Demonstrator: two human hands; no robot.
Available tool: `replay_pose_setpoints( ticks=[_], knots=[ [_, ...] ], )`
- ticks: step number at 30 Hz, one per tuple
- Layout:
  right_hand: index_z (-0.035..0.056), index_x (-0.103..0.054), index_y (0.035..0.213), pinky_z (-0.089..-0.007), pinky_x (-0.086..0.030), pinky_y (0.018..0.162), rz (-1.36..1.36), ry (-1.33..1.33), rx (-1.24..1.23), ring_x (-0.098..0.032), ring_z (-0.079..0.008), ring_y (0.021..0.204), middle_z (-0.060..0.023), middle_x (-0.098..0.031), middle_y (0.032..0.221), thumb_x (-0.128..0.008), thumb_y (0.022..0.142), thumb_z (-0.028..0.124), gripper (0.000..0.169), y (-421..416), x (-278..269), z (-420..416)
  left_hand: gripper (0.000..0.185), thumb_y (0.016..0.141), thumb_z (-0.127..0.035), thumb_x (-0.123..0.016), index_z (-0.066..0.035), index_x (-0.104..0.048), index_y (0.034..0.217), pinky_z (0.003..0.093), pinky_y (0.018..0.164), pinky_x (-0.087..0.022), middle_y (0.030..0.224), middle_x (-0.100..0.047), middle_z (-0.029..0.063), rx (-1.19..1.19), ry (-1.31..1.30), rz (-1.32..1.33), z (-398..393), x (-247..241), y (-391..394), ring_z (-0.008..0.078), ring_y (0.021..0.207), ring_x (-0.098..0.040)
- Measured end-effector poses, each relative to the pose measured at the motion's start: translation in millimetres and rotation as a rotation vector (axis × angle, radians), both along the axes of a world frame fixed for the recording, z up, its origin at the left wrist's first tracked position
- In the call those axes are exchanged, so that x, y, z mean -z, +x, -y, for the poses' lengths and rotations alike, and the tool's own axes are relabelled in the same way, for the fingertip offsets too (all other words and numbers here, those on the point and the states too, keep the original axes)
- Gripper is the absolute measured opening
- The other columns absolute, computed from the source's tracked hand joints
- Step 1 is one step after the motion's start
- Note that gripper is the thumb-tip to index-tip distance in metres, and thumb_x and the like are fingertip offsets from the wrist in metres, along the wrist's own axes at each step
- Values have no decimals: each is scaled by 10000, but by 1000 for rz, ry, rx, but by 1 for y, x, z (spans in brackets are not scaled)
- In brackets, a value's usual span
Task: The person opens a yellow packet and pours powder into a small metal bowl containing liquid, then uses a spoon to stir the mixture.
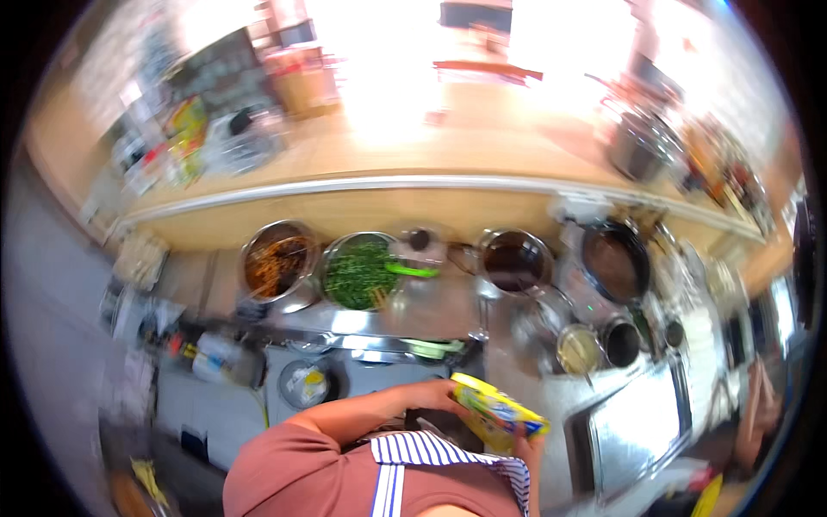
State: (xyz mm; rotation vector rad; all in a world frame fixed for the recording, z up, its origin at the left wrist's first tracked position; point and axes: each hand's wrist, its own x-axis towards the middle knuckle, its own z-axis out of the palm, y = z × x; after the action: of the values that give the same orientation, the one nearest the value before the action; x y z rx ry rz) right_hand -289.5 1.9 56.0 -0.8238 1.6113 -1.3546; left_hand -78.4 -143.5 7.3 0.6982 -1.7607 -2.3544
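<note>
A yellow packet (pixel 494 410) with blue and green print is held between both hands, close in front of my striped apron (pixel 426 449). My left hand (pixel 438 395) grips its upper left end. At the lower right end, my right hand (pixel 528 444) has its fingers against the side; part of that hand is hidden. The packet is tilted, its yellow edge uppermost. Just beyond it on the steel counter lies a pale green tool (pixel 434 349), too blurred to name.
Along the counter stand a pot of orange-brown food (pixel 276 262), a pot of chopped greens (pixel 362 271), a pot of dark liquid (pixel 515 260) and a black pan (pixel 615 262). To the right are a bowl of pale contents (pixel 578 349) and a steel tray (pixel 636 420). A wooden shelf (pixel 400 139) runs behind.
</note>
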Motion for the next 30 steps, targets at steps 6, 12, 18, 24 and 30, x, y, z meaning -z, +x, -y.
replay_pose_setpoints(
  ticks=[6,12,18,24,30],
  knots=[
    [-8,-480,1185,-269,-458,761,-17,-308,-389,-578,-169,831,-81,-604,940,-406,952,185,312,76,-25,97,332,918,-252,-520,-31,-518,1166,346,823,-528,1118,-573,78,-765,298,22,-16,-58,133,192,1001,-571],
    [-4,-504,1130,-253,-454,645,163,-154,-401,-556,-129,724,-81,-598,880,-433,950,168,259,180,2,118,319,927,-179,-478,-29,-448,1207,410,763,-540,1151,-549,124,-1628,-64,-392,5,-132,347,283,1015,-571],
    [92,-508,1154,-258,-493,563,90,34,-430,-603,-138,641,-80,-650,812,-517,918,213,265,257,88,108,399,919,-351,-503,-116,-435,1235,433,865,-407,1205,-514,34,-2146,-409,-436,126,-162,593,203,1081,-492],
    [55,-515,1137,-290,-513,637,90,337,-502,-621,-157,702,-96,-651,830,-536,903,221,288,324,111,102,352,922,-324,-496,-89,-529,1182,322,819,-399,1089,-566,58,-2267,-698,-12,280,-152,797,150,973,-505],
    [54,-564,1094,-288,-498,699,-50,554,-461,-616,-152,767,-86,-652,867,-519,904,262,286,369,80,94,349,921,-221,-463,-40,-502,1217,325,885,-386,1167,-555,95,-2020,-545,-33,402,-208,821,217,1074,-499]
  ],
)
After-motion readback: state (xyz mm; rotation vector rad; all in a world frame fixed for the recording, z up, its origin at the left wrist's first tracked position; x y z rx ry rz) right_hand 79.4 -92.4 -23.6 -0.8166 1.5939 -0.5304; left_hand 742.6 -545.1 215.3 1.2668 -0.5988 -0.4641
